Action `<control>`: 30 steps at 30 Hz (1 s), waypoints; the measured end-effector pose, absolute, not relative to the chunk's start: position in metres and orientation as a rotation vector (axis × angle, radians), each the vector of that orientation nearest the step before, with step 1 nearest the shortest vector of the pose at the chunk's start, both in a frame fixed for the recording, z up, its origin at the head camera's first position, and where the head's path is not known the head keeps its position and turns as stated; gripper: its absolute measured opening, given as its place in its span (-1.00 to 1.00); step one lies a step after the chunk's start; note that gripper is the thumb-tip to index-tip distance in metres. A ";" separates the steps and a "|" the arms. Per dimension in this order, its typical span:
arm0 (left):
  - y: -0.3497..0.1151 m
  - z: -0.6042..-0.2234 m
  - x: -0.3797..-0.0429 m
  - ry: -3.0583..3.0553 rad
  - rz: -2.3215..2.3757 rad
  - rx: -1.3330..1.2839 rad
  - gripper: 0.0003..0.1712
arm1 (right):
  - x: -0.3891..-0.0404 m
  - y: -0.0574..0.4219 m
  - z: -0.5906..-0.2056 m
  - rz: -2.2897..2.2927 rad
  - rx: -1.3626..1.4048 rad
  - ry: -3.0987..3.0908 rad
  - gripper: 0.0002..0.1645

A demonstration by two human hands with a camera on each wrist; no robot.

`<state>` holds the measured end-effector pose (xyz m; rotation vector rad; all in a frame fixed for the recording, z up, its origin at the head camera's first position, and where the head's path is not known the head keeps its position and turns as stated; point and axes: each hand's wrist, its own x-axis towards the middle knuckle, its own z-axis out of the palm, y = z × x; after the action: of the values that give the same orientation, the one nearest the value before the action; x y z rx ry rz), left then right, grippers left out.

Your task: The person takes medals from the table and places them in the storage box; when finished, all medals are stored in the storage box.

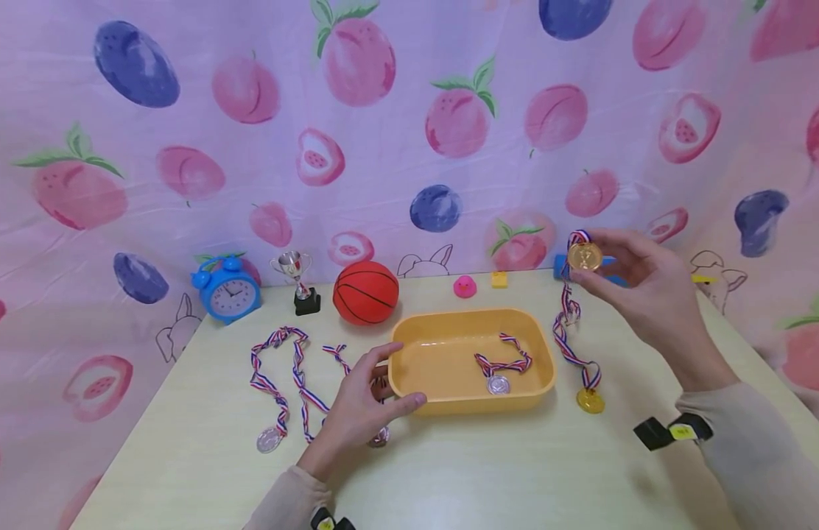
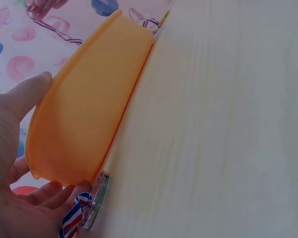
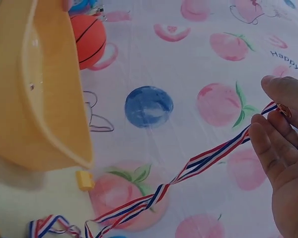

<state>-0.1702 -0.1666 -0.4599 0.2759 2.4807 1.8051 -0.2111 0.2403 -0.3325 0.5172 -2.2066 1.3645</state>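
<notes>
My right hand [image 1: 648, 287] pinches a gold medal [image 1: 585, 257] between thumb and fingers, raised above the table's right side. Its red, white and blue ribbon [image 3: 161, 191] hangs down toward the tabletop. Around the left end of a yellow plastic tub [image 1: 476, 405], my left hand [image 1: 359, 405] grips with the thumb along the front wall and the fingers at the end. Inside the tub lies a silver medal [image 1: 498, 384] with its ribbon. Another silver medal [image 2: 95, 201] is beside the left fingers, partly hidden in the head view.
A second gold medal [image 1: 591, 401] lies right of the tub. Further left is a silver medal [image 1: 269, 440] with its ribbon spread out. Along the back stand a blue alarm clock [image 1: 230, 294], a trophy [image 1: 303, 283], a basketball [image 1: 366, 293], a pink toy [image 1: 465, 286] and a yellow block [image 1: 498, 280].
</notes>
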 end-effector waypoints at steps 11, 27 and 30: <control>-0.166 -0.461 -0.171 2.469 1.803 0.255 0.04 | -0.222 0.214 -0.293 1.399 0.666 -2.058 -0.31; -0.165 -0.460 -0.171 2.494 1.785 0.232 0.05 | -0.225 0.175 -0.257 1.453 0.848 -1.903 -0.31; -0.165 -0.460 -0.171 2.499 1.768 0.226 0.07 | -0.226 0.170 -0.251 1.467 0.855 -1.887 -0.32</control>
<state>-0.1711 -0.1653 -0.4604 0.2258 2.4994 1.7676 -0.2262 0.1696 -0.2510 0.8550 -1.8866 1.4672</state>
